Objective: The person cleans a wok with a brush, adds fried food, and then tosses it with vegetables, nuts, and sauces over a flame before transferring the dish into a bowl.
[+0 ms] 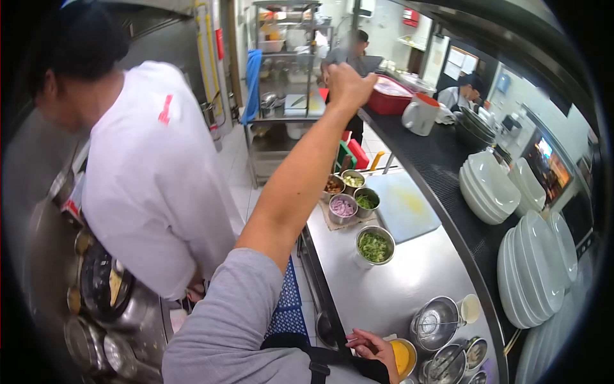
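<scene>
My left hand point(348, 88) is raised at the end of my outstretched arm, its fingers curled and its thumb pointing right. What it holds, if anything, is hidden. Low in the view, my right hand point(376, 351) has its fingers loosely apart beside a bowl of yellow liquid point(403, 357). Metal cups of chopped red onion point(343, 207), green herbs point(366, 201), pale cubes point(352, 180) and brown pieces point(333, 185) stand close together on the counter. Nearer me is a cup of chopped greens point(373, 247).
A white cutting board point(403, 203) lies on the steel counter point(332, 275). Metal bowls point(435, 323) crowd its near end. White plates point(531, 269), a mug point(420, 115) and a red tub point(388, 97) line the right shelf. A white-shirted person point(160, 173) stands left by a pan point(102, 281).
</scene>
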